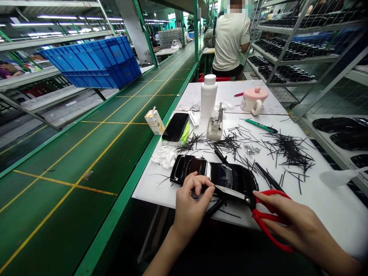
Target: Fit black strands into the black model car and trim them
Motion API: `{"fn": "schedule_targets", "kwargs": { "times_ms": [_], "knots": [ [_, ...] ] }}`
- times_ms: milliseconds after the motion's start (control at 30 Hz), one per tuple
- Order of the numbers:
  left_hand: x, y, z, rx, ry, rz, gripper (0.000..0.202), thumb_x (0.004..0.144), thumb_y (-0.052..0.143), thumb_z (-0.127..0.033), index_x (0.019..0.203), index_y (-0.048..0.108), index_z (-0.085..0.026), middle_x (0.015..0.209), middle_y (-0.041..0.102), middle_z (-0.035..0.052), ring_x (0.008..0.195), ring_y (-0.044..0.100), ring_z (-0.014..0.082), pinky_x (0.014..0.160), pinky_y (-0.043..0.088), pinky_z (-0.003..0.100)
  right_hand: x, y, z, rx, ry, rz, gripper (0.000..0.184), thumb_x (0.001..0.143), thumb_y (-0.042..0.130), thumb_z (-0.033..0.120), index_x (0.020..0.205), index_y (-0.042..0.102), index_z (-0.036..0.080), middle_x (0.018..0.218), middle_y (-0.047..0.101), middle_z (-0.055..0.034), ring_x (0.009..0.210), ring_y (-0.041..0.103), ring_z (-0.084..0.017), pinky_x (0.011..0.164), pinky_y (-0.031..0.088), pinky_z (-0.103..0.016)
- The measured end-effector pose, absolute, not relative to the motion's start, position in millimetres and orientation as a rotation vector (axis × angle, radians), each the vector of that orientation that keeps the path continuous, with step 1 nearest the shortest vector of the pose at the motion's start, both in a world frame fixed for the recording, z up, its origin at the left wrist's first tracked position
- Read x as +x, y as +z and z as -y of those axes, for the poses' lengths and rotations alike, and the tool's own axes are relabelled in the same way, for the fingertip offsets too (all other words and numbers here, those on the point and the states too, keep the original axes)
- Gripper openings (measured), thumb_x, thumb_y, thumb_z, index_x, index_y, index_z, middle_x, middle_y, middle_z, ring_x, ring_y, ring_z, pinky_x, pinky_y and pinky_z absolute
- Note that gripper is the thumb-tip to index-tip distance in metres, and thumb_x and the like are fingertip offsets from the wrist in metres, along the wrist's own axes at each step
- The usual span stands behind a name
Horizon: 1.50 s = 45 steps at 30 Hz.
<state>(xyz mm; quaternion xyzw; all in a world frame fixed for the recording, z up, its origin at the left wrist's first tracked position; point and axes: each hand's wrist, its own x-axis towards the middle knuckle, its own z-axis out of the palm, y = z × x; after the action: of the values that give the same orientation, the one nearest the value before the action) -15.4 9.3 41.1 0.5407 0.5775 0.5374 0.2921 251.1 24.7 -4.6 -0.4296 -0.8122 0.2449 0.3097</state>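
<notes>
A: The black car body (pixel 214 174) lies lengthwise near the front edge of the white table (pixel 316 199), right in front of you. Your left hand (pixel 191 203) has thumb and fingertips pinched shut on its near rim.

B: Your right hand (pixel 293 220) is closed through the red loops of the scissors (pixel 253 202). The blades are nearly together, and the tip meets your left fingertips at the car's edge.

A: There is little room here. The table edge runs just under both your wrists, and black strips (pixel 287 147) litter the top to the right of the car and behind it.

B: To the left, a crumpled white wrap (pixel 164 156) sits just beside the car's nose, with a phone (pixel 175 127) and a small carton (pixel 154 121) behind it. Past the table's left edge is the green conveyor (pixel 115 138), wide and bare close to you.

A: Further back stand a white bottle (pixel 208 96) and a pink mug (pixel 253 100), well apart from your hands. Beyond them a person in a pale shirt (pixel 231 38) has their back to you.

B: I can't make out whether a strip also sits in your left pinch. Your hand covers part of the car's near side, and the lower scissor loop is partly hidden behind your right fingers.
</notes>
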Motion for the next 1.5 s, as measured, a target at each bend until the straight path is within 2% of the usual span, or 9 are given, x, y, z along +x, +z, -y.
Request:
{"fn": "schedule_targets", "kwargs": {
  "times_ms": [400, 600, 733, 833, 967, 1133, 1267, 1367, 1500],
  "knots": [
    [-25.7, 25.0, -12.3, 1.768, 1.466, -1.524, 0.031, 0.089, 0.058, -0.012, 0.072, 0.034, -0.023, 0.077, 0.065, -0.0048, 0.09, 0.07, 0.0142, 0.107, 0.047, 0.043, 347.2, 17.4, -52.9, -1.858, 0.261, 2.033, 0.048, 0.081, 0.061, 0.057, 0.12, 0.063, 0.029, 0.086, 0.075, -0.0077, 0.068, 0.073, -0.029, 0.054, 0.057, -0.037],
    [-40.8, 9.6, -16.3, 1.771, 1.534, -1.573, 0.033, 0.088, 0.061, -0.013, 0.07, 0.036, -0.023, 0.087, 0.067, -0.0023, 0.099, 0.068, 0.0124, 0.104, 0.049, 0.029, 330.8, 23.9, -50.6, -1.675, 0.353, 2.098, 0.032, 0.096, 0.046, 0.043, 0.112, 0.067, 0.026, 0.114, 0.07, -0.0087, 0.104, 0.068, -0.026, 0.091, 0.054, -0.041],
    [-45.4, 4.3, -20.0, 1.767, 1.54, -1.65, 0.036, 0.087, 0.065, -0.017, 0.067, 0.035, -0.023, 0.09, 0.067, -0.0002, 0.101, 0.067, 0.013, 0.092, 0.051, 0.021, 333.4, 15.5, -65.2, -1.771, 0.253, 1.574, 0.026, 0.09, 0.057, 0.046, 0.1, 0.062, 0.022, 0.107, 0.066, -0.0099, 0.098, 0.064, -0.026, 0.09, 0.052, -0.043],
    [-44.4, 2.4, -23.0, 1.868, 1.597, -1.587, 0.035, 0.086, 0.063, -0.013, 0.067, 0.036, -0.023, 0.088, 0.066, -0.0001, 0.091, 0.067, 0.0133, 0.09, 0.053, 0.025, 343.7, 3.3, -85.5, -1.804, 0.249, 1.343, 0.043, 0.083, 0.064, 0.047, 0.115, 0.056, 0.019, 0.115, 0.066, -0.014, 0.103, 0.064, -0.03, 0.092, 0.052, -0.048],
    [-45.1, -2.4, -26.5, 2.102, 1.758, -1.426, 0.034, 0.082, 0.063, -0.001, 0.068, 0.04, -0.022, 0.077, 0.061, -0.0024, 0.077, 0.065, 0.0124, 0.092, 0.054, 0.031, 342.7, 2.0, -104.1, -1.706, 0.488, 1.43, 0.036, 0.082, 0.065, 0.047, 0.107, 0.062, 0.022, 0.106, 0.073, -0.0107, 0.102, 0.068, -0.031, 0.09, 0.054, -0.047],
    [-44.7, -5.3, -21.3, 2.171, 1.852, -1.546, 0.033, 0.082, 0.062, 0.001, 0.069, 0.04, -0.021, 0.077, 0.063, -0.0024, 0.078, 0.067, 0.0126, 0.101, 0.046, 0.04, 284.5, 28.0, -84.1, -1.414, 0.742, 1.41, 0.042, 0.085, 0.065, 0.05, 0.118, 0.052, 0.027, 0.095, 0.075, -0.0058, 0.079, 0.071, -0.024, 0.064, 0.058, -0.034],
    [-37.6, -3.9, -15.1, 2.089, 1.771, -1.659, 0.031, 0.085, 0.059, -0.001, 0.07, 0.041, -0.021, 0.076, 0.064, -0.0032, 0.087, 0.066, 0.0141, 0.107, 0.038, 0.043, 207.1, 42.9, -46.8, -1.143, 0.622, 1.491, 0.022, 0.078, 0.078, 0.034, 0.095, 0.066, 0.028, 0.088, 0.07, -0.0023, 0.075, 0.068, -0.02, 0.06, 0.055, -0.029],
    [-33.8, -3.7, -11.8, 2.075, 1.731, -1.653, 0.031, 0.085, 0.06, -0.001, 0.071, 0.042, -0.021, 0.077, 0.065, -0.0037, 0.092, 0.065, 0.0142, 0.112, 0.03, 0.044, 163.7, 41.4, -34.7, -0.926, 0.67, 1.682, 0.001, 0.087, 0.066, 0.028, 0.087, 0.065, 0.028, 0.073, 0.067, 0.0002, 0.061, 0.064, -0.017, 0.052, 0.05, -0.028],
    [-33.5, -5.2, -8.8, 2.057, 1.743, -1.611, 0.031, 0.084, 0.061, 0.0, 0.071, 0.042, -0.021, 0.078, 0.067, -0.0039, 0.096, 0.064, 0.0145, 0.115, 0.025, 0.044, 142.2, 34.6, -46.1, -0.82, 0.656, 1.883, 0.017, 0.093, 0.056, 0.025, 0.078, 0.064, 0.023, 0.065, 0.066, 0.0007, 0.055, 0.061, -0.015, 0.051, 0.049, -0.026]
  ]
}}
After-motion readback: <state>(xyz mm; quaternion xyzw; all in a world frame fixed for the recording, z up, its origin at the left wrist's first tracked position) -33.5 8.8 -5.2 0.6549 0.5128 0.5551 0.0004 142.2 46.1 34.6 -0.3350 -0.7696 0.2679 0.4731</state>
